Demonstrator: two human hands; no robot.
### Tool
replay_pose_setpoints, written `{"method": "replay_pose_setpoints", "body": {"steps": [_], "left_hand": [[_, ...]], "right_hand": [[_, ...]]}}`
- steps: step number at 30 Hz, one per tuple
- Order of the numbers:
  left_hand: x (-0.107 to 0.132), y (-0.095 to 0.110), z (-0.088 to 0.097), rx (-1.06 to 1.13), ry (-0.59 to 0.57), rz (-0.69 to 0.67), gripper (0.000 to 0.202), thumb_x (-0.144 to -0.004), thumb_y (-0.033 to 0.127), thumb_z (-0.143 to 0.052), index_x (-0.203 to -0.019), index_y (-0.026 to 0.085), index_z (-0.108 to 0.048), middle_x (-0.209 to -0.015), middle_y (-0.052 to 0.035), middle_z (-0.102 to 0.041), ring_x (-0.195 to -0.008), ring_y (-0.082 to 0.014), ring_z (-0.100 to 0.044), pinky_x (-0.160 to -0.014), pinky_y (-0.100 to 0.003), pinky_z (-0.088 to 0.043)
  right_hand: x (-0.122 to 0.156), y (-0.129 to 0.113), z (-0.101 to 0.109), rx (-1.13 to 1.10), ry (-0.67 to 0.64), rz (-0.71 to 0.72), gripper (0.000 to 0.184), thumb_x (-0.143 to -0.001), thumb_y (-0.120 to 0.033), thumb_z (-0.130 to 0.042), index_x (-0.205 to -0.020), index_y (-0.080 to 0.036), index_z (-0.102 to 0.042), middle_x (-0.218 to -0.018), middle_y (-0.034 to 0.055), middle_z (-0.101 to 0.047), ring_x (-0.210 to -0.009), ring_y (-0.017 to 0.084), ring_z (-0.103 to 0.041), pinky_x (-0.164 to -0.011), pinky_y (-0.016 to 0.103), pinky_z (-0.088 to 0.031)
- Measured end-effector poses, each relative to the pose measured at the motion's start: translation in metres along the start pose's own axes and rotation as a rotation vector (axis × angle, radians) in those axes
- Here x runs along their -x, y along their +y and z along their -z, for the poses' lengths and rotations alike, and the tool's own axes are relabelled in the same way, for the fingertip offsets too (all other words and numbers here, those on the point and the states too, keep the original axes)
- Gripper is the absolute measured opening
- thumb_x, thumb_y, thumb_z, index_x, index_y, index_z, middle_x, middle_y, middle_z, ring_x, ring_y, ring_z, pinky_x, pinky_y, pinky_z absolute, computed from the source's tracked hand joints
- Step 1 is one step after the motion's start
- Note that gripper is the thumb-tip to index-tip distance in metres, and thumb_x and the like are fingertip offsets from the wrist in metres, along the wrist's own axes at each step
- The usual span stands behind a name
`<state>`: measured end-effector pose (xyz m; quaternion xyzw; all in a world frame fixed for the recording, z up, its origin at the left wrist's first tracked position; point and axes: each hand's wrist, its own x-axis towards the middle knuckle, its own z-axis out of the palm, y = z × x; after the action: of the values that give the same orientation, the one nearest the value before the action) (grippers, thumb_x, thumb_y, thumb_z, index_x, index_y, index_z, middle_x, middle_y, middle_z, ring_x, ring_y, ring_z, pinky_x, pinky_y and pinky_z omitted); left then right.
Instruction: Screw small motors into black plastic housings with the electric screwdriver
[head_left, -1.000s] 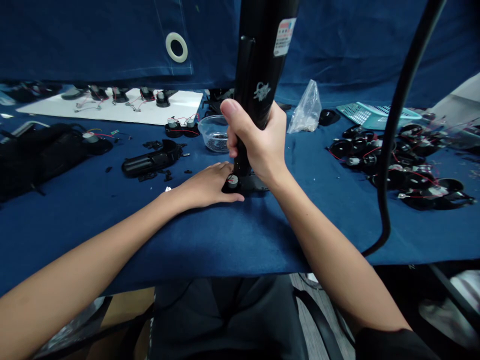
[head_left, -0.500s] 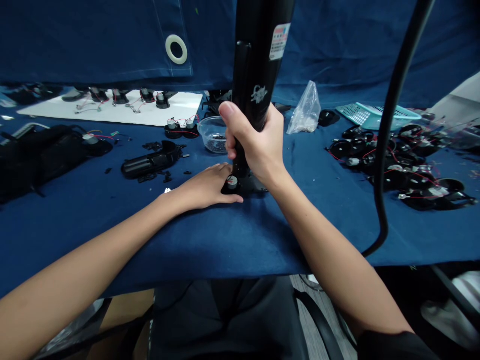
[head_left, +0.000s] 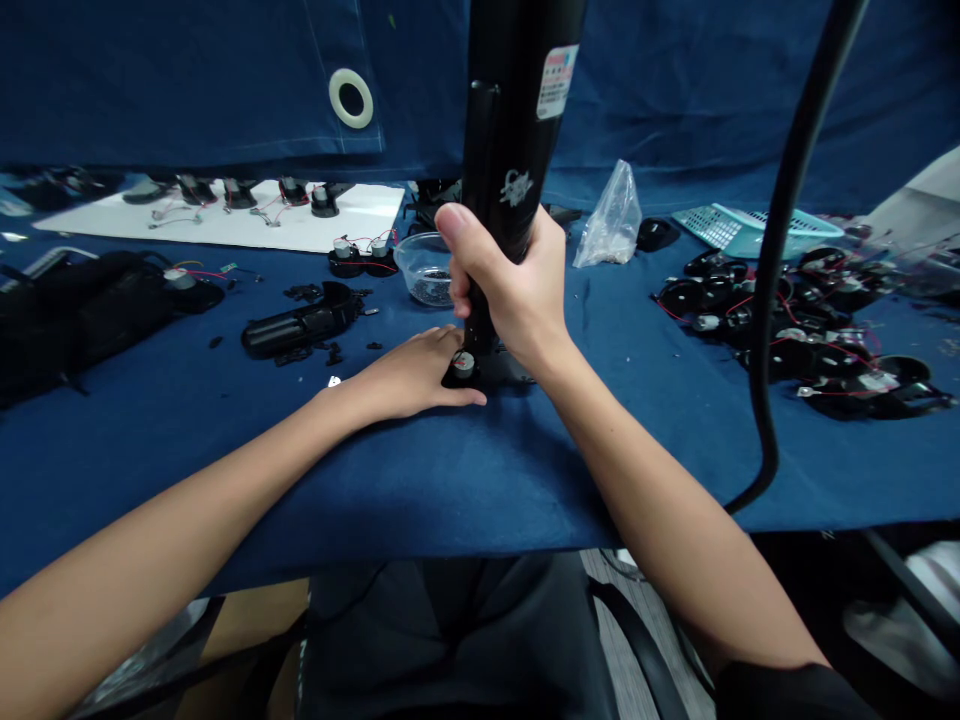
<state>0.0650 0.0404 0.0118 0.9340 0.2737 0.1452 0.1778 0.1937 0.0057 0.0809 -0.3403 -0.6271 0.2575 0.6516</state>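
Note:
My right hand (head_left: pixel 514 285) is wrapped around a thick black electric screwdriver (head_left: pixel 510 130), held upright with its thumb on the near side. The screwdriver's lower end points down at a black plastic housing with a small silver motor (head_left: pixel 464 365) on the blue-covered table; its tip is hidden. Around the left side of that housing lies my left hand (head_left: pixel 416 375), holding it against the cloth with thumb and fingers on either side. Just behind my hands stands a clear plastic bowl (head_left: pixel 409 262) with small dark pieces, probably screws, in it.
Left of my hands lie a black plastic shell (head_left: pixel 300 328) and small black bits. A white board (head_left: pixel 300 235) with motor parts sits at the back left. Wired black housings (head_left: pixel 825 345) are heaped on the right, near a thick black cable (head_left: pixel 761 350), a teal basket (head_left: pixel 806 235) and a clear bag (head_left: pixel 611 220).

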Motion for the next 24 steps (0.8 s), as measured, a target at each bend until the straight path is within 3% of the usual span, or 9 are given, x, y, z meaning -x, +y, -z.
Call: {"method": "replay_pose_setpoints", "body": {"steps": [10,19,24], "left_hand": [[0.0005,0.0019,0.0012,-0.023,-0.004,0.0,0.079,-0.082,0.067,-0.058,-0.14,0.017,-0.04,-0.133,-0.0166,-0.054,-0.116,-0.0327,-0.054,-0.094,-0.041,-0.043],[0.0007,0.0023,0.0016,-0.027,-0.002,0.003,0.075,-0.081,0.07,-0.057,-0.132,0.015,-0.046,-0.123,-0.0153,-0.058,-0.109,-0.0307,-0.056,-0.092,-0.039,-0.043],[0.0012,0.0029,0.002,-0.008,-0.002,-0.005,0.074,-0.082,0.068,-0.058,-0.135,0.017,-0.044,-0.131,-0.0151,-0.055,-0.115,-0.0316,-0.054,-0.094,-0.04,-0.042]], "right_hand": [[0.0009,-0.0073,0.0002,-0.011,0.008,-0.009,0.03,-0.085,-0.046,-0.066,-0.077,-0.021,-0.049,-0.057,-0.0064,-0.05,-0.041,0.006,-0.044,-0.039,0.022,-0.038],[0.0004,-0.0017,0.0009,0.01,0.006,-0.034,0.04,-0.082,-0.059,-0.064,-0.078,-0.022,-0.048,-0.059,-0.0058,-0.05,-0.043,0.006,-0.045,-0.04,0.021,-0.038],[0.0009,-0.0047,0.0014,-0.006,-0.012,-0.057,0.042,-0.078,-0.061,-0.067,-0.078,-0.022,-0.049,-0.058,-0.0052,-0.05,-0.044,0.007,-0.045,-0.04,0.022,-0.039]]}}
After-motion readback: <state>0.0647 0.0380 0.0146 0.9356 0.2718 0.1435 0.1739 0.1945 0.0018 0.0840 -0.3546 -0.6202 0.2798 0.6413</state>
